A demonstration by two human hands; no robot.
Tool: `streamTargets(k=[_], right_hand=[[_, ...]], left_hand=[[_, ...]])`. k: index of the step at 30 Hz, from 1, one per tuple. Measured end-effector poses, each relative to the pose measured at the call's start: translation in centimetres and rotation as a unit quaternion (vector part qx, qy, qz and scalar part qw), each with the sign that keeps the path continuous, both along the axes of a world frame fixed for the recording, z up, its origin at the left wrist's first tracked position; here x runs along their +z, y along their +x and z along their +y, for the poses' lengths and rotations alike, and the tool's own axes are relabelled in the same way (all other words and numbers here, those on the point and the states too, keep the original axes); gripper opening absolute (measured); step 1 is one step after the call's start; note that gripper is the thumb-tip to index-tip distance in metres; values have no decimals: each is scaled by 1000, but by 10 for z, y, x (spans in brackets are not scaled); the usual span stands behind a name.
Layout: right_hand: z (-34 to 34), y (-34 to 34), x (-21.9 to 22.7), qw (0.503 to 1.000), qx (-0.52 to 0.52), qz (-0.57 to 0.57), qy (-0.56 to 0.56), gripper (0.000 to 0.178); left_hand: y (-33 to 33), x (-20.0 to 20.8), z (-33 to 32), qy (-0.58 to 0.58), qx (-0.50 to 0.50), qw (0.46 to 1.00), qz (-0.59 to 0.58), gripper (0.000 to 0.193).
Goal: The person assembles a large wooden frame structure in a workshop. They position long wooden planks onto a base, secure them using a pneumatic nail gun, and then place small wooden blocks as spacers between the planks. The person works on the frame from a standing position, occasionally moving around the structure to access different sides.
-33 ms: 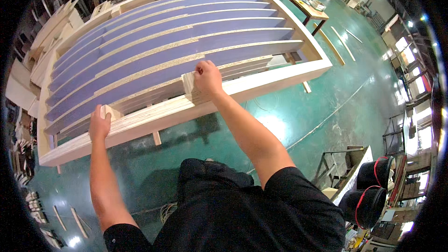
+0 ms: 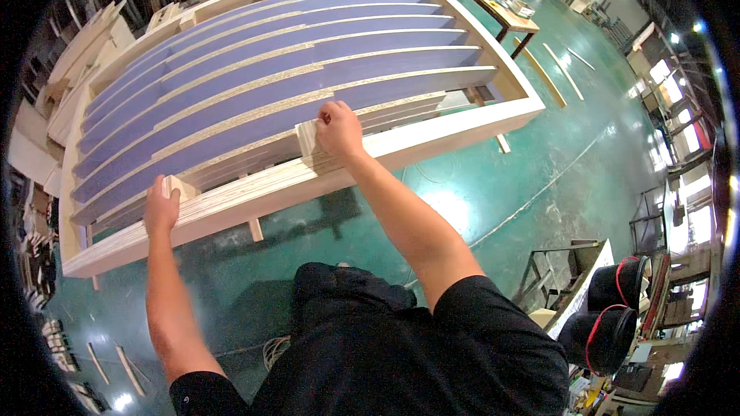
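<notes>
Surrounding my grip is a workshop with a green floor (image 2: 555, 162). A workbench (image 2: 505, 17) stands well beyond and right of my right hand (image 2: 339, 129); black round containers (image 2: 609, 339) sit behind it to the right. Stacked boards (image 2: 85, 58) lie beyond and left of my left hand (image 2: 162, 208). Purple-faced slats (image 2: 231, 121) stand on edge directly beyond both hands and limit space there.

The wooden frame (image 2: 455, 131) is pale and rectangular; its near rail shows layered edges. The left block (image 2: 179, 187) and right block (image 2: 307, 139) are pale, short pieces.

My left fingers and thumb close on the left end of the left block. My right fingers curl nearly closed against the right end of the right block; their tips are hidden, so I cannot tell whether they clamp it. Both blocks lie between my hands, along the near rail.
</notes>
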State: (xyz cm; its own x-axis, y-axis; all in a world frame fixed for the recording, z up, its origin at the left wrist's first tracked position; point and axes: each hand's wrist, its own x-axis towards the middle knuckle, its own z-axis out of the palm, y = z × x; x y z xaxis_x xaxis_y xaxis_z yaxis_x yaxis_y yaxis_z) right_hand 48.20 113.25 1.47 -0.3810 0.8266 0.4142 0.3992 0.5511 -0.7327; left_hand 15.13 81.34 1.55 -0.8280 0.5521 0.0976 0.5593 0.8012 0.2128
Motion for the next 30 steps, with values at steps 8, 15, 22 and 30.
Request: streamTargets(k=[8,15,22,30], right_hand=[[4,-2,-8,1000,3,9,13,6],[-2,1,2,1000,11,3,3,5],[0,-1,3,1000,-1,-8,-14,8],[2,2,3,1000,18,-21,-12,8]], left_hand=[[-5,4,-3,-30,-3,1000,-8,63],[-5,2,-4,-6,-19,1000,19,64],[-2,9,0,-31,1,1000,-4,66],[11,17,4,-24,16,999,-19,67]])
